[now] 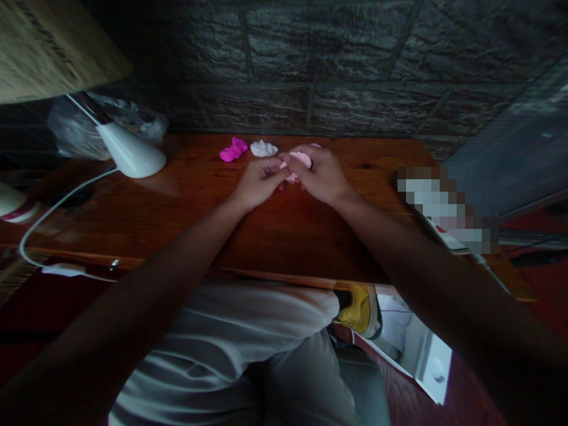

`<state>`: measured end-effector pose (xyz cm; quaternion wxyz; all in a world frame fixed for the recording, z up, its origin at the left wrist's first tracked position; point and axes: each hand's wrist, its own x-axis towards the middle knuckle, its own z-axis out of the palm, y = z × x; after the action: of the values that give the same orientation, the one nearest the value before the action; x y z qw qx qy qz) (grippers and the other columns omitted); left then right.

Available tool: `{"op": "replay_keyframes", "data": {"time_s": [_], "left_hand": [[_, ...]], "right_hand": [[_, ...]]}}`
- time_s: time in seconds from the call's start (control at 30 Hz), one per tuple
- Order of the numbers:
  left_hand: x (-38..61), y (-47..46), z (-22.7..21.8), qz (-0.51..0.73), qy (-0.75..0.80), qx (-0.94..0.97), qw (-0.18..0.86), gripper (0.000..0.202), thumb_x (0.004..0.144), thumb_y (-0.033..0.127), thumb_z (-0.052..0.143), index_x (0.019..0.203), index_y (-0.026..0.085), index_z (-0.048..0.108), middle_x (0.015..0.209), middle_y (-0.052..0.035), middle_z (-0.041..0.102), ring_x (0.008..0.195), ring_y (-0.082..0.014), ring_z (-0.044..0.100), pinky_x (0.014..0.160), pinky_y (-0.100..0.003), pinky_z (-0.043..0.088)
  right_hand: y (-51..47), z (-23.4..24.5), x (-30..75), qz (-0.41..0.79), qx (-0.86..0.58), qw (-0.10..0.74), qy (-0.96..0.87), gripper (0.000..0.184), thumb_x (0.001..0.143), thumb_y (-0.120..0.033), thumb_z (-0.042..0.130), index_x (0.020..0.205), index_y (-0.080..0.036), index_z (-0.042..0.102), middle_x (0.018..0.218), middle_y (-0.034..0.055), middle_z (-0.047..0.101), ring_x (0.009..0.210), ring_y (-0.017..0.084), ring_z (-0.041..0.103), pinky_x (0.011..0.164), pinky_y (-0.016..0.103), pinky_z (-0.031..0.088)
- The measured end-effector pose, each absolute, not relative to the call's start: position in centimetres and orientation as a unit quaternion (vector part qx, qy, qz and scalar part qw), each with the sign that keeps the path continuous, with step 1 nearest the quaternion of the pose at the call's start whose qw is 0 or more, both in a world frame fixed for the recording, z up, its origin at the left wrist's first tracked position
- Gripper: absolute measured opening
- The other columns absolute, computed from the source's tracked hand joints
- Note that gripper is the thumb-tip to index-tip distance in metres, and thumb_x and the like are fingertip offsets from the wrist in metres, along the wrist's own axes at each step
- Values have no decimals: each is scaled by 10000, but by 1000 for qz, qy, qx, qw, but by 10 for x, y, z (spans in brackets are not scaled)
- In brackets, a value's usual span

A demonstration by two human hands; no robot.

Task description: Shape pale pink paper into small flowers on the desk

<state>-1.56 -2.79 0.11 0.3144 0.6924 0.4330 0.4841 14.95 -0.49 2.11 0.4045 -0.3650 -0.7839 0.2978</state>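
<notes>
Above the wooden desk (284,236), both of my hands meet at a pale pink piece (303,158) that looks like soft modelling clay with a bumpy edge. My left hand (258,181) pinches its left side with thumb and fingers. From the right, my right hand (323,175) closes round it, thumb pressed on top, hiding much of it. A bright magenta lump (233,149) and a white crumpled lump (263,148) lie on the desk beyond my left hand. Behind my right hand a small pink bit (315,145) peeks out.
A white lamp base (135,151) with a brown shade (57,50) stands at the left, its cord (33,228) trailing over the desk edge. Behind it lies clear plastic (75,127). A blurred-out device sits at right. A dark brick wall (275,53) borders the back.
</notes>
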Motion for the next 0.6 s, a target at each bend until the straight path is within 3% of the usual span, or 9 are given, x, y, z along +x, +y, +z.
{"op": "replay_keyframes", "data": {"time_s": [0.17,0.6], "left_hand": [[-16,-28,2,476,428,705,307,336,924,440,688,719,174,697,627,-15,688,555,-94,605,526,-201,458],[-16,-27,0,469,438,702,309,299,952,381,664,753,162,709,653,-13,714,550,-78,615,534,-185,458]], "right_hand": [[-6,20,149,301,-364,405,-783,316,980,-510,598,992,-226,736,956,67,752,943,236,694,792,370,585],[-6,21,149,292,-369,408,-783,190,998,-337,587,905,-223,707,953,46,748,955,215,694,854,353,560]]}}
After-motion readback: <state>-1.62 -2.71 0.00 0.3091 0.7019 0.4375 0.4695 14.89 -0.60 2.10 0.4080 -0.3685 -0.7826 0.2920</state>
